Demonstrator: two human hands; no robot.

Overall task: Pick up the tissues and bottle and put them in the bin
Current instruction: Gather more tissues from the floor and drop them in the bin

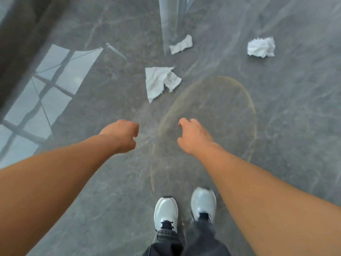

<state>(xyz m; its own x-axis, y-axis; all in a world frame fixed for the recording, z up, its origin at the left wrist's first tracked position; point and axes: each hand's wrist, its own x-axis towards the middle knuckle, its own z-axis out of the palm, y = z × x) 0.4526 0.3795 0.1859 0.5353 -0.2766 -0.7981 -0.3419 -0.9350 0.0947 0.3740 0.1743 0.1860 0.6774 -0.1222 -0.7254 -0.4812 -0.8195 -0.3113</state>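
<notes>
nearest tissue [160, 81] ahead of curled fingers [135, 129], untouched

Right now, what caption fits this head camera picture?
Two empty hands reach toward three tissues on the shiny floor.

A glossy grey marble floor [287, 111], veined with paler streaks, is seen filling almost the whole view. Toward its left edge a window reflection [46, 93] is caught in the polish, bright panes split by dark crossing bars, while a dark brownish wall or furniture edge [16, 34] is glimpsed in the upper left corner. At the top edge a pale upright reflection [168, 21] is mirrored, and a faint tan oval outline [247, 100] is picked up near the middle.
</notes>
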